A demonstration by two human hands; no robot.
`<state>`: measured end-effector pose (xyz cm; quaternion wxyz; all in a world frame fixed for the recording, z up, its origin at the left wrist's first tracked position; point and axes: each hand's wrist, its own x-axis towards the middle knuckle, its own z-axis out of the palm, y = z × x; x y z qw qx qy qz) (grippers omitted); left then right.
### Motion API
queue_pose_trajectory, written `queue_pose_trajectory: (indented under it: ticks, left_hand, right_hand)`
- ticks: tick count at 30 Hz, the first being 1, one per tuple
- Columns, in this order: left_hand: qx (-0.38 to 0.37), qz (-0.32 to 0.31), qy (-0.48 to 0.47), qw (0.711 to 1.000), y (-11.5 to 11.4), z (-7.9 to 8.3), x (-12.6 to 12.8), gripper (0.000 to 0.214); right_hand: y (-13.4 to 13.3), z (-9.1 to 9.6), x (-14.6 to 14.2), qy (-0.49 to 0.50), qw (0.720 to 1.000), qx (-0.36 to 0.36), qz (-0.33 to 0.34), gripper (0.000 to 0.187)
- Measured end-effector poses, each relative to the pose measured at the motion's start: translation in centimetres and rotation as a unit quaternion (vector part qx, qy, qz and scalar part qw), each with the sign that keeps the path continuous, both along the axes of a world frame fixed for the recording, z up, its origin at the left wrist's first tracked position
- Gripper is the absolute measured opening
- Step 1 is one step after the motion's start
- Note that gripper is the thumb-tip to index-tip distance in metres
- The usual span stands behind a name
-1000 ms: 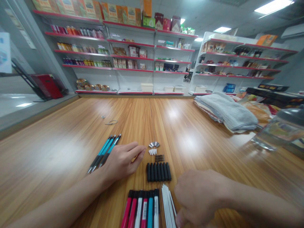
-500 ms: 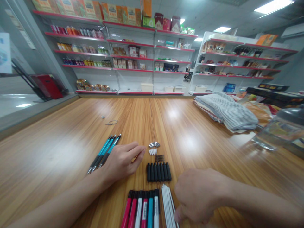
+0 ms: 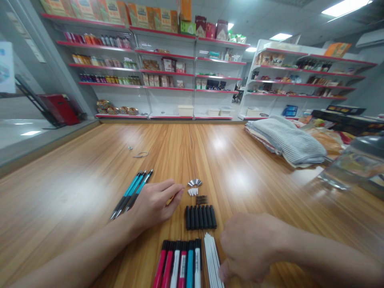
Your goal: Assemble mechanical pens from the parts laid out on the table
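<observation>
Fig.: L hand (image 3: 153, 204) on table (image 3: 75, 180), lower centre, fingers (image 3: 171, 191) half open, just right of 3 blue pens (image 3: 132, 192). R hand (image 3: 252, 248), lower right, fingers (image 3: 240, 244) curled shut, just beside white rods (image 3: 213, 260), nothing visibly gripped.

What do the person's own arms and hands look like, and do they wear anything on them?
Both arms are bare as far as the picture shows: the left forearm and the right forearm have no sleeve. The left hand and the right hand wear no gloves, and no watch, bracelet or ring can be seen.
</observation>
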<state>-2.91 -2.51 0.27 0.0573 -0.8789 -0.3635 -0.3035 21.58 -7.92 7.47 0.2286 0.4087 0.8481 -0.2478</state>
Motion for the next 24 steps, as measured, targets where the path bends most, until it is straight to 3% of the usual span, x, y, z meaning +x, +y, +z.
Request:
queue_pose_trajectory:
  ticks: [3, 8, 12, 15, 17, 20, 22, 24]
  left_hand:
    - [0.001, 0.002, 0.0, 1.0, 0.0, 0.0, 0.0, 0.015]
    - [-0.013, -0.011, -0.022, 1.0, -0.1, 0.2, 0.3, 0.017]
    - [-0.047, -0.027, -0.127, 0.99, -0.4, 0.6, 0.3, 0.019]
    - [-0.141, -0.007, -0.256, 0.956, -0.3, 0.7, 0.3, 0.022]
    - [-0.219, -0.007, -0.348, 0.911, -0.1, 0.7, 0.3, 0.025]
    - [-0.297, -0.027, -0.407, 0.863, 0.3, 0.4, 0.9, 0.026]
    - [-0.305, -0.048, -0.427, 0.85, 0.6, 0.2, 1.3, 0.025]
    - [-0.287, -0.061, -0.464, 0.836, 1.0, 0.1, 1.6, 0.024]
  right_hand:
    - [-0.1, 0.7, -0.6, -0.085, 0.996, -0.021, 0.02, 0.051]
    - [0.2, 1.0, -0.6, -0.109, 0.992, 0.011, 0.057, 0.051]
    - [1.1, 1.0, 0.4, -0.085, 0.993, 0.035, 0.077, 0.054]
    - [1.9, 1.0, 0.8, -0.001, 0.99, 0.118, 0.078, 0.042]
    - [2.4, 0.4, 0.5, 0.097, 0.969, 0.223, 0.048, 0.038]
    - [3.3, -1.3, -0.5, 0.233, 0.892, 0.384, -0.039, 0.039]
    - [3.8, -2.8, -1.1, 0.306, 0.849, 0.431, -0.032, 0.034]
    - [4.1, -4.0, -1.5, 0.361, 0.824, 0.436, 0.012, 0.028]
